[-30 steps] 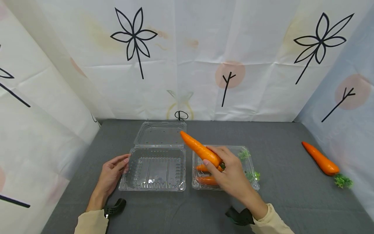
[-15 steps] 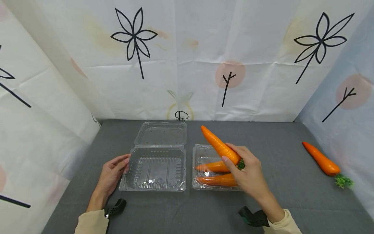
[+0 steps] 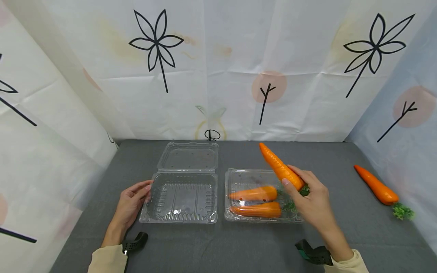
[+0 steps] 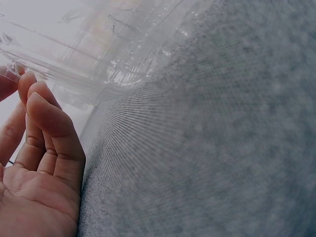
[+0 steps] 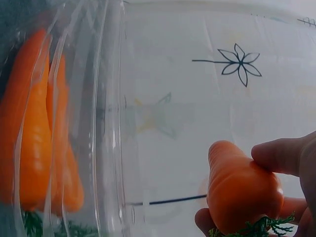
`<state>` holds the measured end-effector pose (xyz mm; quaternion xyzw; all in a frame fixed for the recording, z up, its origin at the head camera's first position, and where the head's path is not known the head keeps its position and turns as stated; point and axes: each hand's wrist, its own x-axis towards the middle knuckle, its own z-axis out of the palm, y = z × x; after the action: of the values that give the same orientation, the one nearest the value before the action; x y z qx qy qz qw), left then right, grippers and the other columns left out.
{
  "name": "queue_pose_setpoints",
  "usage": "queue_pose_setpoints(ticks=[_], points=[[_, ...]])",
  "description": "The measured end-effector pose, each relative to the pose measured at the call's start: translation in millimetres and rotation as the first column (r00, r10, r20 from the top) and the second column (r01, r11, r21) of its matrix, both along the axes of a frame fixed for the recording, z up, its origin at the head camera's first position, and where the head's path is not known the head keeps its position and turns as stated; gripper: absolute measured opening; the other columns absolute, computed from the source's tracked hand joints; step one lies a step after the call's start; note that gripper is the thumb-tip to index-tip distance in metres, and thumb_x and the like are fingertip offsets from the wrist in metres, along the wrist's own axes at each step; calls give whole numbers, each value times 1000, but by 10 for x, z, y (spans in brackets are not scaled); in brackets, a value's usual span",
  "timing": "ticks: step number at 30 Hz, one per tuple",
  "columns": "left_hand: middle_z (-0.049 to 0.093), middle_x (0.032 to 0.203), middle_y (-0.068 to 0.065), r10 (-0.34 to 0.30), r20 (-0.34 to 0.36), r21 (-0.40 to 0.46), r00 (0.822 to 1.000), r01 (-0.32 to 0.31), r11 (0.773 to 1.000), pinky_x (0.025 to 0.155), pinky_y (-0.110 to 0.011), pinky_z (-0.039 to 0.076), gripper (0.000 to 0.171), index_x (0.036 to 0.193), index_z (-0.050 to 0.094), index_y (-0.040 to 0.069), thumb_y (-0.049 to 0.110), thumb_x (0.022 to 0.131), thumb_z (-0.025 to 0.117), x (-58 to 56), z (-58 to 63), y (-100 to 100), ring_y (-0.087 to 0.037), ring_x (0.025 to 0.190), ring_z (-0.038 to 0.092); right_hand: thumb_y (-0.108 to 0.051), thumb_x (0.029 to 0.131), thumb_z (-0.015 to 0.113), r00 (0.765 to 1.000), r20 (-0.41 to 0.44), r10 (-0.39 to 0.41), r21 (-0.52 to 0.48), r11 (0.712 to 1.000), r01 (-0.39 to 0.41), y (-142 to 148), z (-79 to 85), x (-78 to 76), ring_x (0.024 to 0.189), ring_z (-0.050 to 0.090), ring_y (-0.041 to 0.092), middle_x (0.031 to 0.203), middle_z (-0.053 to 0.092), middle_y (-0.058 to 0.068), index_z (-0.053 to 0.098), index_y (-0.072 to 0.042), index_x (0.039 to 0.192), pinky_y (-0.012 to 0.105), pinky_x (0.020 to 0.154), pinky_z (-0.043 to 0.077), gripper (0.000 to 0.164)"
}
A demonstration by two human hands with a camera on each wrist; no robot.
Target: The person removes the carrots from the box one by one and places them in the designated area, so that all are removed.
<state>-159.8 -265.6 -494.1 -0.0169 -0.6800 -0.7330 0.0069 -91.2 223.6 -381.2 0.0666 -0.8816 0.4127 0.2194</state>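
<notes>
My right hand (image 3: pixel 314 201) holds an orange carrot (image 3: pixel 280 167) by its thick end, thumb on one side and fingers on the other. Its tip points up and left, and its green top (image 5: pixel 256 227) shows by the palm in the right wrist view. Below it lies a lidded clear plastic clamshell (image 3: pixel 250 178) with carrots (image 3: pixel 256 209) inside. My left hand (image 3: pixel 129 203) pinches the left rim of a second clear clamshell (image 3: pixel 182 201), whose lid (image 3: pixel 187 157) lies folded back. In the left wrist view its fingertips (image 4: pixel 42 106) meet the plastic edge.
Another carrot (image 3: pixel 375 185) with a green top lies at the far right of the grey cloth-covered table (image 3: pixel 211 250). White printed fabric (image 3: pixel 232 57) hangs behind and on both sides. Black straps (image 3: pixel 314 253) sit at both wrists.
My right hand has moved right with the carrot, from above the left part of the lidded clamshell to its right end, uncovering the carrots inside. My left hand has stayed in place.
</notes>
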Motion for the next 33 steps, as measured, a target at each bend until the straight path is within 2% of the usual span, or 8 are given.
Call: queue_pose_setpoints(ticks=[19, 33], points=[[67, 88, 3, 12, 21, -5, 1000, -12, 1000, 64, -21, 53, 33, 125, 61, -11, 12, 101, 65, -1, 5, 6, -7, 74, 60, -17, 97, 71, 984, 69, -166, 48, 985, 163, 414, -80, 48, 80, 45, 5, 120, 61, 16, 61, -7, 140, 19, 58, 36, 44], [66, 87, 3, -1, 15, 13, 1000, 1, 1000, 64, -21, 53, 34, 126, 60, -13, 11, 102, 63, -1, 5, -3, -6, 75, 60, -21, 99, 68, 963, 112, -245, 151, 962, 228, 817, -258, 18, 69, 44, 4, 116, 61, 21, 61, -3, 138, 23, 51, 39, 43]])
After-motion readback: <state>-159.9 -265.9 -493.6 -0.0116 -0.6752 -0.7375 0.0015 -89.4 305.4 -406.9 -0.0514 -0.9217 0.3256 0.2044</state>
